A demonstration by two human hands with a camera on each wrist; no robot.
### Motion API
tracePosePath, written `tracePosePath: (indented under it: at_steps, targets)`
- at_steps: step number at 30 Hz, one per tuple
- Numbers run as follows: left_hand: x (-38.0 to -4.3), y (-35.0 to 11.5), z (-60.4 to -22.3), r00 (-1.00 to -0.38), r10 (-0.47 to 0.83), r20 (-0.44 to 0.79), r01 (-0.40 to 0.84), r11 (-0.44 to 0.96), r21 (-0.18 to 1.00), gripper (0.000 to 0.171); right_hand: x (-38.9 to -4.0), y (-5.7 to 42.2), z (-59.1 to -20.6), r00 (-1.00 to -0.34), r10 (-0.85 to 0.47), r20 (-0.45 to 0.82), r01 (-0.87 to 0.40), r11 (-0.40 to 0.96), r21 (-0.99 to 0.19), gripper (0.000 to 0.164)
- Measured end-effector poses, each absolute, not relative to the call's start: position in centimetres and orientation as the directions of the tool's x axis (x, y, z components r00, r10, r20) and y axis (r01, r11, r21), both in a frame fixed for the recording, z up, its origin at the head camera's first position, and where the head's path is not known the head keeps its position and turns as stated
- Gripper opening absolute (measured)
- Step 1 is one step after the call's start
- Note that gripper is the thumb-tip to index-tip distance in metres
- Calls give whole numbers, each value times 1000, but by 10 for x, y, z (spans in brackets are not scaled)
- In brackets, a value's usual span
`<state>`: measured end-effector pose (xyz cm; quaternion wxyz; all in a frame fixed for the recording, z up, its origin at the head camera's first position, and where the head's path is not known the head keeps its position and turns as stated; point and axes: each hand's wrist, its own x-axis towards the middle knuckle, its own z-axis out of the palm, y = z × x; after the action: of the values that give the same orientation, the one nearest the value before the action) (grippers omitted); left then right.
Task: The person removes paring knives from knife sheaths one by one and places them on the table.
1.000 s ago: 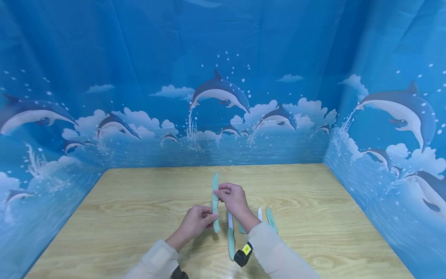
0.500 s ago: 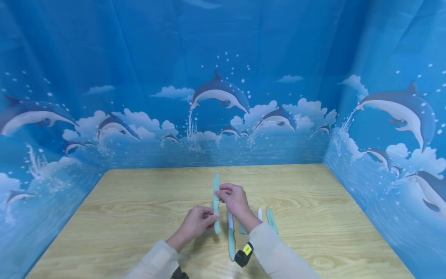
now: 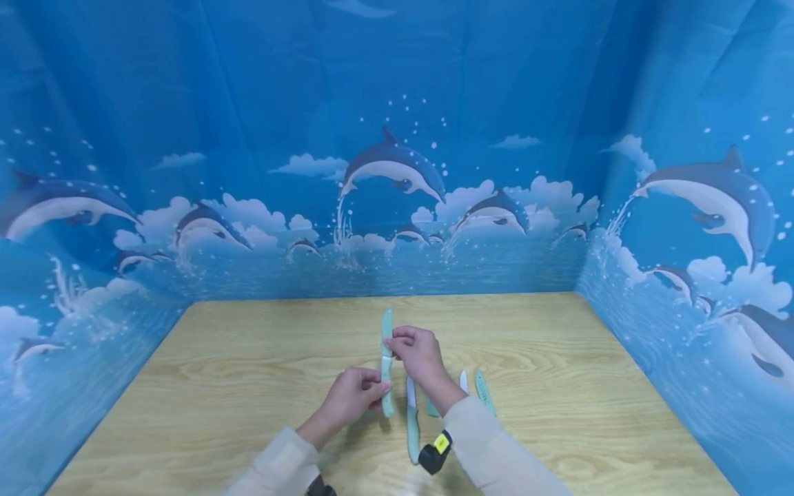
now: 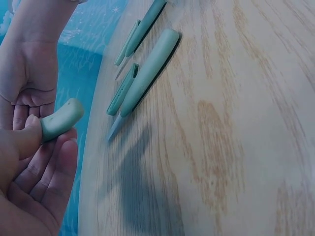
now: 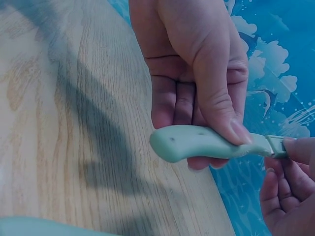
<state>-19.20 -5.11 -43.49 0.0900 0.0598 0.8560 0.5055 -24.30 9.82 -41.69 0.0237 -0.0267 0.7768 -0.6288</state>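
Both hands hold up a pale green knife (image 5: 192, 142) whose blade sits inside a matching green sheath (image 3: 387, 324). My left hand (image 3: 349, 397) pinches the handle between thumb and fingers. Farther up, my right hand (image 3: 420, 355) pinches the sheath near where it meets the handle, as the right wrist view shows. Below them on the table lies a second green-handled knife (image 3: 413, 434), its blade bare. Beside it, a green sheath (image 4: 123, 91) is partly hidden by the right forearm in the head view.
Farther right lie another bare knife (image 3: 463, 380), mostly behind the right arm, and its neighbouring green sheath (image 3: 484, 393). They rest on a wood-grain table (image 3: 260, 344). A blue dolphin-print curtain (image 3: 279, 124) encloses the back and sides.
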Motion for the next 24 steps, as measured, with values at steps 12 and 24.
tracePosePath:
  at_steps: [12, 24]
  targets:
    - [-192, -50, -435, -975, 185, -121, -15, 490, 871, 13, -243, 99, -418, -998, -68, 16, -30, 204, -978, 23]
    - [-190, -49, -436, -969, 218, -118, 1, 479, 878, 11, -244, 103, -418, -998, -64, 22, -34, 202, -979, 23]
